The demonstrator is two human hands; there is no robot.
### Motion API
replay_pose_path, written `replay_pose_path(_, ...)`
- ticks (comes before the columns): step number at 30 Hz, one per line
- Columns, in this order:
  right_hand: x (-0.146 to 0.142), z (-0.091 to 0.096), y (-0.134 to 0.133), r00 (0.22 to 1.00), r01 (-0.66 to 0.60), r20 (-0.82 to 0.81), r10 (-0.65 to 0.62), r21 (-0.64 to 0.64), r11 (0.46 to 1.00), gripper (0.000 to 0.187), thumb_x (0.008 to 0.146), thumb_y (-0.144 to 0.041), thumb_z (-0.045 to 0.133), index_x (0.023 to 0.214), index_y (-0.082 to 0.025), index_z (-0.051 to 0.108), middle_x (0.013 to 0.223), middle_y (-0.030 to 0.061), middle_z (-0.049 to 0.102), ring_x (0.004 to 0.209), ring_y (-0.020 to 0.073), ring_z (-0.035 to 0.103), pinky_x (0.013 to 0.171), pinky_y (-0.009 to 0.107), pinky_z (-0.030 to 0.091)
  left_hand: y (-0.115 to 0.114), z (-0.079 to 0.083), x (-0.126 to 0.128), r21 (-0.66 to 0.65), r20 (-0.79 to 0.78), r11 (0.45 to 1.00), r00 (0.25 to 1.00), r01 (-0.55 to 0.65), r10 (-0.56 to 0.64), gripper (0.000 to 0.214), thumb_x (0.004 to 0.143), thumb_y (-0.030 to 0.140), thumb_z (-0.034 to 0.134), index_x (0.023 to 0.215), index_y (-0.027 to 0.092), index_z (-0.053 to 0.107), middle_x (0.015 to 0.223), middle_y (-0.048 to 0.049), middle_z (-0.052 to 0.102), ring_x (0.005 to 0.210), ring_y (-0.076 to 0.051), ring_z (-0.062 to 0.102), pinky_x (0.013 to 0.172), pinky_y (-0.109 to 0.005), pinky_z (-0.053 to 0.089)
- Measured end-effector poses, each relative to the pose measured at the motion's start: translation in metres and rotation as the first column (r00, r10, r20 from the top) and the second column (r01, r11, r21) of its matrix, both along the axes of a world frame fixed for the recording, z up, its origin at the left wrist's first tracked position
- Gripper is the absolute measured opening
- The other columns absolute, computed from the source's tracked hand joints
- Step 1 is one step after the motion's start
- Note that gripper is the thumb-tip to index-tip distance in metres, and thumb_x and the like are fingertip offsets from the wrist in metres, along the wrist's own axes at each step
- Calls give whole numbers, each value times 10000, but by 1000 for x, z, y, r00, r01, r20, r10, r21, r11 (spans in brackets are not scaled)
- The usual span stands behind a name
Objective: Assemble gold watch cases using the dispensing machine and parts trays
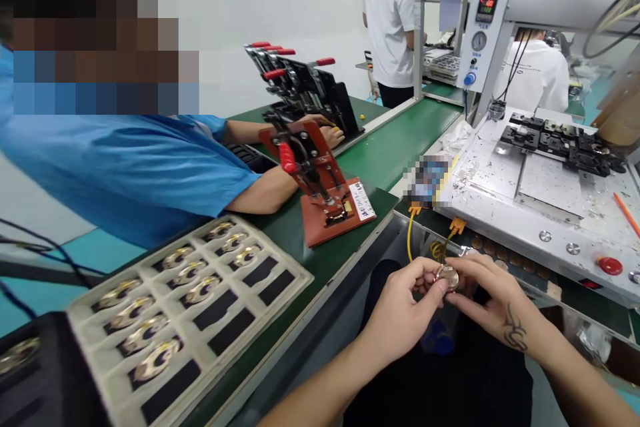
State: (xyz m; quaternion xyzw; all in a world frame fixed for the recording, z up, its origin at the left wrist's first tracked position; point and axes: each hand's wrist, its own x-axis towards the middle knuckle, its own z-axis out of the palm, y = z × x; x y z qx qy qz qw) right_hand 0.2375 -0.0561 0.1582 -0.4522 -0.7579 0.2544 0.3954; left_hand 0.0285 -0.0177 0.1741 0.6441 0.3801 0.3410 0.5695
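Pinched between both hands, with the left hand (407, 303) pressing its thumb on the face and the right hand (487, 290) gripping the far side, is a shiny round metal piece (447, 277), up in the air over the person's lap, off the bench's front edge.

Going big to small: the silvery machine (493, 203) takes up the right side. Green bench (283, 227) on the left, with a co-worker in a blue sleeve (200, 170) reaching over it. Pale tray (273, 310) of gold-coloured parts (160, 360) lies along the bench's front edge, and a red-brown clamp fixture (320, 230) stands by the corner nearest the machine. Yellow cable (410, 237) hangs just past the left knuckles.

What could go wrong, imo: the piece looks polished and there's only lap and floor below, so one loose fingertip and it drops. That thumb could smudge the face too, and a knuckle might snag the cable.

Hard to make out: fingers cover the piece's back and much of its rim, so no clue what's underneath. Tray's bottom corner is cut off, and the device (427, 180) by the machine is pixelated.
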Motion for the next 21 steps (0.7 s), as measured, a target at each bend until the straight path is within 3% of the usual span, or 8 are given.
replay_pose_path(5, -3, 11, 23, 960, -130, 273, 57, 258, 957, 514, 1058, -190, 653, 1546, -295, 527, 1339, 133, 719, 1137, 271, 762, 941, 381, 654, 3, 27, -24, 195, -171, 981, 985, 19, 15, 110, 1011, 279, 675, 1072, 221, 746, 960, -34, 788, 849, -191, 711, 758, -293, 554)
replay_pose_path(8, -13, 17, 46, 966, -127, 257, 35, 351, 928, 475, 1032, -168, 656, 1484, -272, 553, 1230, 117, 742, 1030, 253, 770, 886, 368, 657, 30, 65, -57, 475, -195, 879, 971, -29, 137, 172, 995, 329, 742, 1141, 240, 756, 1085, -54, 814, 942, -213, 736, 851, -327, 575)
replay_pose_path(9, -17, 21, 54, 973, -115, 227, 31, 367, 923, 448, 1025, -170, 655, 1453, -266, 566, 1184, 109, 742, 973, 241, 766, 845, 356, 657, 44, 78, -71, 612, -148, 783, 958, -106, 246, 160, 1007, 349, 729, 1113, 231, 756, 1070, -63, 811, 936, -214, 732, 869, -342, 574)
replay_pose_path(11, -26, 30, 68, 986, -99, 162, 39, 381, 919, 400, 1016, -185, 654, 1401, -263, 584, 1109, 89, 731, 862, 214, 739, 767, 335, 648, 78, 102, -99, 849, -5, 480, 906, -219, 422, 192, 1059, 356, 637, 977, 211, 734, 950, -67, 783, 881, -208, 703, 862, -359, 558)
replay_pose_path(13, -32, 37, 78, 991, -93, 123, 49, 384, 918, 369, 1010, -199, 659, 1367, -265, 594, 1048, 66, 718, 781, 192, 705, 721, 324, 632, 111, 115, -122, 953, 4, 269, 893, -140, 450, 336, 1088, 359, 555, 805, 211, 659, 791, -52, 714, 793, -200, 648, 806, -357, 527)
replay_pose_path(15, -36, 41, 85, 994, -74, 102, 38, 382, 921, 343, 1009, -211, 664, 1342, -264, 604, 981, 41, 706, 736, 182, 684, 708, 323, 621, 135, 119, -133, 970, -154, 237, 902, 59, 404, 489, 1097, 385, 521, 633, 231, 507, 615, -8, 573, 645, -177, 548, 708, -336, 476)
replay_pose_path(17, -39, 40, 92, 997, -47, 72, 23, 354, 934, 325, 1012, -230, 668, 1332, -261, 615, 924, 23, 691, 714, 180, 675, 695, 322, 614, 147, 121, -133, 951, -250, 269, 896, 155, 366, 555, 1104, 408, 499, 586, 241, 388, 563, 20, 464, 581, -161, 467, 661, -328, 435)
replay_pose_path(21, -52, 35, 114, 999, -37, -18, 43, 267, 963, 288, 1003, -294, 695, 1285, -251, 652, 877, 20, 686, 710, 192, 673, 656, 323, 608, 170, 153, -125, 917, 10, 359, 911, -172, 412, 504, 1122, 454, 497, 677, 239, 394, 641, 33, 457, 618, -143, 481, 664, -298, 433)
